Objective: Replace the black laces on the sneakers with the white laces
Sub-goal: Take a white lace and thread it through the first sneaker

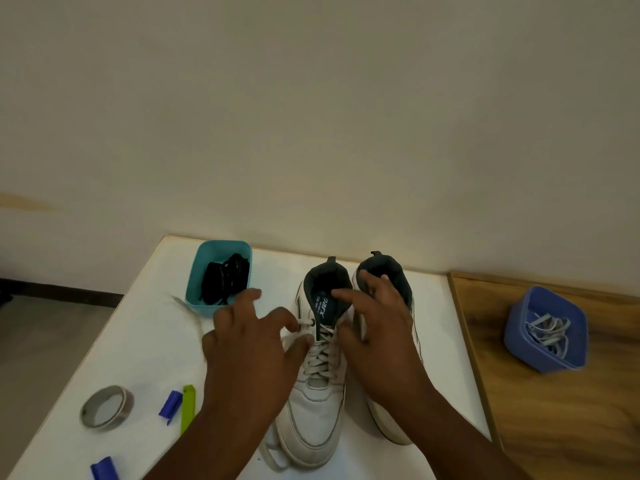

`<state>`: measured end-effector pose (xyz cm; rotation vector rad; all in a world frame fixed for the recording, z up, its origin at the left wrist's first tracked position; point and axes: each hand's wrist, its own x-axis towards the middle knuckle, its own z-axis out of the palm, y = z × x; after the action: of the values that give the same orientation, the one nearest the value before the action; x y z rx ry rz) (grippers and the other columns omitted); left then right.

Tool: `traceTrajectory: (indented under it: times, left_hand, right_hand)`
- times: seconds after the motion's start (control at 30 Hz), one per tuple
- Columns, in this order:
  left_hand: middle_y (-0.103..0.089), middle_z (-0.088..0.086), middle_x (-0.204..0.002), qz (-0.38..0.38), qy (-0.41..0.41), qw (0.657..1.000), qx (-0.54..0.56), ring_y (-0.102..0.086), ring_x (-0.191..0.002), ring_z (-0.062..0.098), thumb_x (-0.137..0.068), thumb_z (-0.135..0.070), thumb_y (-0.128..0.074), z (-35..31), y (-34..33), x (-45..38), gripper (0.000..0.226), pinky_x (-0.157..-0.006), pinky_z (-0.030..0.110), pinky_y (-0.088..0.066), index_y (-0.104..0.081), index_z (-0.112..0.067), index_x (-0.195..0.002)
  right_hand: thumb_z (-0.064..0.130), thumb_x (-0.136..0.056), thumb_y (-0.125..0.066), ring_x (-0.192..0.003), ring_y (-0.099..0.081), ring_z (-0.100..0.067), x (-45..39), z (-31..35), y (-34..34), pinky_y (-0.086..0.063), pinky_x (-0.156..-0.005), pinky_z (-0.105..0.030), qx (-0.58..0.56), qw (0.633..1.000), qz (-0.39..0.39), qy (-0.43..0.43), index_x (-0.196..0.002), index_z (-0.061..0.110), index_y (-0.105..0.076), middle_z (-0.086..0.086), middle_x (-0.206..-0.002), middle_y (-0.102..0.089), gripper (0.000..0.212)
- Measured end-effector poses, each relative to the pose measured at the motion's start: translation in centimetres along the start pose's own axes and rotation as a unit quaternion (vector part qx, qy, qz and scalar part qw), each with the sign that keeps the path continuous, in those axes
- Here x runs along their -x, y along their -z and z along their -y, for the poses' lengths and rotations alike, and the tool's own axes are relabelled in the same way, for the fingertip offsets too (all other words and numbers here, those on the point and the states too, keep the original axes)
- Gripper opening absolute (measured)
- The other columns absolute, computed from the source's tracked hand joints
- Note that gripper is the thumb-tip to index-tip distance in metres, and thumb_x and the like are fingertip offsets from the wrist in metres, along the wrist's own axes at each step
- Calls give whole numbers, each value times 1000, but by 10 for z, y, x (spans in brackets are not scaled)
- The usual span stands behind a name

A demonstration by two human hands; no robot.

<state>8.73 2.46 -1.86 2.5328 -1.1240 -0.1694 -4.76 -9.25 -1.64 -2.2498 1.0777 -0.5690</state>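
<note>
At the top eyelet, left hand (247, 344) pinches white lace (300, 323) (thumb and forefinger).

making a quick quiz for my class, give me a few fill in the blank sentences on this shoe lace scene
1. The black laces lie in the ____ tub.
2. The blue tub with pale laces stands on the ____ surface.
3. The left hand pinches a ____ lace at the top eyelet of the left-side sneaker.
4. The roll of tape lies to the ____ of the sneakers.

Missing words: teal; wooden; white; left
</note>
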Motion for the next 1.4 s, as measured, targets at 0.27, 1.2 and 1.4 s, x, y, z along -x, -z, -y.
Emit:
traceTrajectory:
  times: [0.27, 1.2, 1.4]
  left_hand:
    - [-53, -9, -96, 170, 54, 983, 48, -50, -105, 18, -88, -51, -49, -17, 23, 8, 26, -92, 39, -40, -65, -36, -74]
    - [-70, -14, -91, 233, -94, 877, 410, -66, -85, -1, -105, -47, -40, -28, 33, 10, 26, -77, 24, -55, -65, -42, -99]
    - [-57, -12, -68, 134, -162, 970, 126, -57, -71, 4, -102, -49, -42, -11, 15, 6, 35, -60, 18, -35, -49, -38, -70]
  right_hand:
    - [25, -86, -70, -148, -22, -15, 4, 5, 5, -25, -118, -40, 3, 998, -61, 13, -130, 39, -61, 7, -156, -33, 47]
    - [46, -99, -54, -82, -66, -11, 13, 36, 31, -53, -71, -24, -375, 922, -27, 95, -104, 26, -69, 10, -87, -68, 26]
    - [66, -95, -46, -59, -51, -15, 2, 38, 56, -43, -55, -26, -550, 799, -235, -69, -98, 19, -69, -4, -69, -56, 52]
